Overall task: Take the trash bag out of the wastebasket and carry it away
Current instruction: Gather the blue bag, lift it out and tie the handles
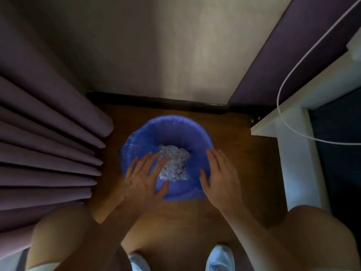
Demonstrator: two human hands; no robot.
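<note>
Head view: bag (154,132) lines bin on wood floor, crumpled paper (174,163) inside. Your L hand (145,178) flat, fingers spread, over bin's near-left rim; R hand (219,177) likewise open at near-right rim. Neither grips bag. Curtain (48,137) left of bin.
</note>
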